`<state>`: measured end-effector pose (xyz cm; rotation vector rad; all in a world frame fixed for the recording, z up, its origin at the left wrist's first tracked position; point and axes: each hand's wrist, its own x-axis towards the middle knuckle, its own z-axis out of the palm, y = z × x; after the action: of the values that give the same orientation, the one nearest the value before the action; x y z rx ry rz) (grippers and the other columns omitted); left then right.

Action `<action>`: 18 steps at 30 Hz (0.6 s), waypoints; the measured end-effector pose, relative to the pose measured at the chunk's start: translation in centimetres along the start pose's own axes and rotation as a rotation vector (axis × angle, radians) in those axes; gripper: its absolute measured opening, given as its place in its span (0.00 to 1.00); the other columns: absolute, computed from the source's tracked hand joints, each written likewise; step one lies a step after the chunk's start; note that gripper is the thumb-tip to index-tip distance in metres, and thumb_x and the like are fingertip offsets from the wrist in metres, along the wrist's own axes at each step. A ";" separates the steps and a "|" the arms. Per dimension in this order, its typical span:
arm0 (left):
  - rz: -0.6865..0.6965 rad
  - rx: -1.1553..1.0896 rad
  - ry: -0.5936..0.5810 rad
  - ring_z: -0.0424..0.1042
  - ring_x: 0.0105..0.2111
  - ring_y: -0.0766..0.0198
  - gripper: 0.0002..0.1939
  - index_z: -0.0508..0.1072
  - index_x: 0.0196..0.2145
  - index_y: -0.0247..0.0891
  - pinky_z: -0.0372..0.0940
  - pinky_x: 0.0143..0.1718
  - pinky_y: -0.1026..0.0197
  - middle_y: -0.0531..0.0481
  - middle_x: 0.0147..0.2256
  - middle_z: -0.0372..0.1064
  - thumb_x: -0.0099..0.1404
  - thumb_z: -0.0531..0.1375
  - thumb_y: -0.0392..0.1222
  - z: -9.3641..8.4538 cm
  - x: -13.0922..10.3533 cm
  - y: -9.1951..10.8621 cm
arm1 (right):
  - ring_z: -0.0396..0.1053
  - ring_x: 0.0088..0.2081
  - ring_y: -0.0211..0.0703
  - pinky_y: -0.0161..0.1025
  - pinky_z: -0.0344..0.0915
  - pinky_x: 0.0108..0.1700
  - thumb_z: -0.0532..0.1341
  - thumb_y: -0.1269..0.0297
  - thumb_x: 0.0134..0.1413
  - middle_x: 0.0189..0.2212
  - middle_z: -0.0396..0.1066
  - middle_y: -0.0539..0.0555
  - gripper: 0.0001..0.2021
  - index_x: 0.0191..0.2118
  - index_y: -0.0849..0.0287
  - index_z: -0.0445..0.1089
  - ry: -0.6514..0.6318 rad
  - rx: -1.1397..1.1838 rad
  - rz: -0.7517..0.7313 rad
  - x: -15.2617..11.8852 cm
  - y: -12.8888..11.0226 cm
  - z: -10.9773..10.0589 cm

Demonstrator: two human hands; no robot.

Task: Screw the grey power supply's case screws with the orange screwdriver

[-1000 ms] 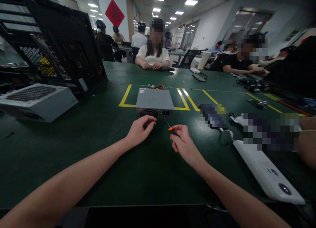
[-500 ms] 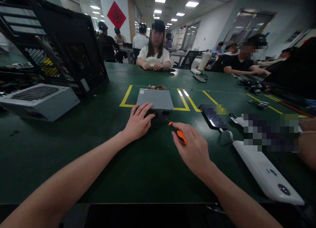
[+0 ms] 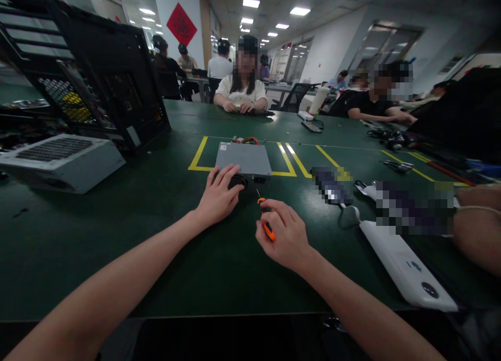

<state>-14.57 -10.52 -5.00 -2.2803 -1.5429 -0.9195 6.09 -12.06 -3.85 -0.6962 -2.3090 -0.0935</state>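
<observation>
A flat grey computer power supply (image 3: pixel 246 158) lies on the green table within yellow tape lines, coloured wires at its far side. My left hand (image 3: pixel 219 194) rests at its near left corner, fingers stretched over the top edge and thumb apart by a black round part (image 3: pixel 237 180) on the near side. In my right hand (image 3: pixel 285 231) is a screwdriver (image 3: pixel 268 229) with an orange and black handle. Its thin shaft points up and away toward the near face, beside a black socket (image 3: pixel 259 179). A small gap seems to separate tip and power supply.
Left stand a black computer case (image 3: pixel 117 84) and a larger grey power supply (image 3: pixel 74 165). To the right lie a phone (image 3: pixel 332 186), a white power bank (image 3: pixel 405 264) with a cable, and another person's arm (image 3: pixel 477 228). A person (image 3: pixel 242 87) sits across the table (image 3: pixel 188 277).
My right hand has moved left and slightly down with the screwdriver, whose shaft now stands steeper. The left hand stays at the power supply's corner. The view has shifted slightly.
</observation>
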 end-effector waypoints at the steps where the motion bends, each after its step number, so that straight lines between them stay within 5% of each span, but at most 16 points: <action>1: 0.001 -0.001 -0.006 0.45 0.61 0.50 0.15 0.72 0.42 0.42 0.37 0.60 0.40 0.45 0.61 0.48 0.59 0.54 0.32 -0.1 0.0 0.0 | 0.67 0.41 0.48 0.44 0.66 0.39 0.54 0.67 0.54 0.42 0.67 0.60 0.04 0.36 0.57 0.62 -0.018 0.031 0.018 0.0 0.1 0.0; 8: -0.020 0.007 -0.054 0.42 0.62 0.51 0.19 0.70 0.47 0.40 0.38 0.60 0.40 0.43 0.62 0.44 0.59 0.53 0.30 -1.3 -0.7 0.8 | 0.68 0.44 0.46 0.43 0.67 0.41 0.53 0.69 0.54 0.44 0.66 0.61 0.06 0.39 0.58 0.60 -0.039 0.130 -0.003 -0.6 0.6 0.6; 14: 0.087 -0.059 -0.222 0.55 0.58 0.55 0.25 0.64 0.54 0.46 0.54 0.57 0.47 0.47 0.60 0.52 0.59 0.51 0.30 -8.2 -9.0 2.9 | 0.71 0.40 0.48 0.48 0.68 0.40 0.55 0.67 0.54 0.44 0.70 0.60 0.04 0.36 0.56 0.65 -0.142 0.181 -0.084 -0.8 1.4 0.2; 18: 0.017 -0.078 -0.111 0.63 0.52 0.58 0.29 0.58 0.58 0.49 0.66 0.48 0.57 0.47 0.54 0.62 0.59 0.53 0.31 -10.6 -11.8 3.9 | 0.72 0.38 0.48 0.45 0.70 0.36 0.55 0.64 0.55 0.45 0.70 0.62 0.06 0.39 0.57 0.64 -0.180 0.208 -0.059 -0.5 1.8 -0.1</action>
<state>-17.83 -26.49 -3.51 -2.4326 -1.5545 -0.8772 7.34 -10.82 -4.33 -0.5492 -2.4663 0.1878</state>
